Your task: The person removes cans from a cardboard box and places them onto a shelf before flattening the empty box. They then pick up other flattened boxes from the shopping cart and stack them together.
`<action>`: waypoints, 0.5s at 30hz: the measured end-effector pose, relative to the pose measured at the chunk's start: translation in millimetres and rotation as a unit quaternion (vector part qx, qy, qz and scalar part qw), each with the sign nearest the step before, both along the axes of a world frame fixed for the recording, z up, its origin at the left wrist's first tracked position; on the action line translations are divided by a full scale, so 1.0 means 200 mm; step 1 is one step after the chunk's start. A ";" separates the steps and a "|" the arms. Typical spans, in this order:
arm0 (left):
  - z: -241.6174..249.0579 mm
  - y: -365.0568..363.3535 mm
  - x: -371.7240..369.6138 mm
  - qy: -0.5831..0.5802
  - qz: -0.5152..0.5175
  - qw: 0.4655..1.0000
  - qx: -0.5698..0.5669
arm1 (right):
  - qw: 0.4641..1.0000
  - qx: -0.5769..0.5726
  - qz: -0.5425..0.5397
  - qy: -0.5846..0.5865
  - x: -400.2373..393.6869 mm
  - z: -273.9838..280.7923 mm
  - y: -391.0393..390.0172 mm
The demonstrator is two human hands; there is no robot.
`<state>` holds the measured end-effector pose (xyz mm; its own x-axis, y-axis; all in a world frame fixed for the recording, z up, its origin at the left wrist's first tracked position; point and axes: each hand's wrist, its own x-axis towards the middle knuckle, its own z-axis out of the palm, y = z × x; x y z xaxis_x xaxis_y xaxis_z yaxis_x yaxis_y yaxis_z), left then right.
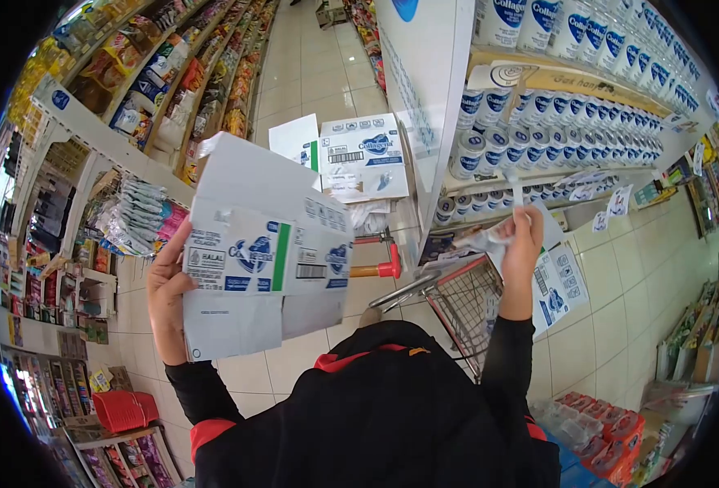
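My left hand (169, 281) grips the left edge of a flattened white cardboard box (241, 236) with blue print and a green stripe, held up in front of me. My right hand (522, 236) is closed on crumpled whitish plastic or paper (490, 241), above a metal shopping cart (465, 305). Another printed carton (363, 183) lies beyond the held box, beside a white panel. A further printed cardboard sheet (560, 285) is at the right of the cart, partly behind my right arm.
Shelves of white and blue cans (555, 146) stand at the right. Snack shelves (172, 73) line the left. A red basket (125, 411) is at the lower left, red packs (607, 439) at the lower right. An orange and red handle (380, 270) is ahead of me.
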<state>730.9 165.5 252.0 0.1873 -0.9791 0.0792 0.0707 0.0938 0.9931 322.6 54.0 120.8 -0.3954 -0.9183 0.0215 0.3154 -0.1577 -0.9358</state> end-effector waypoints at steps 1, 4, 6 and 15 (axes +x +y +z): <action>0.00 0.00 0.02 -0.030 0.014 0.999 0.009 | 0.997 0.047 -0.043 0.036 -0.10 -0.12 0.03; -0.02 -0.01 0.03 -0.059 0.052 0.997 -0.001 | 0.989 0.101 -0.094 0.059 -0.38 -0.53 0.15; 0.00 -0.02 0.02 -0.054 0.041 0.998 -0.007 | 0.960 0.239 -0.091 0.118 -0.53 -0.71 0.27; 0.02 -0.08 -0.06 -0.069 0.009 0.998 -0.009 | 0.911 0.232 -0.079 0.332 -0.63 -1.08 0.59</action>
<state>718.7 148.9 256.5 0.1904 -0.9740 0.1231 -0.0676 0.1121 0.9914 195.8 171.4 -94.6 -0.5652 -0.8219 -0.0710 -0.3364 0.3082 -0.8899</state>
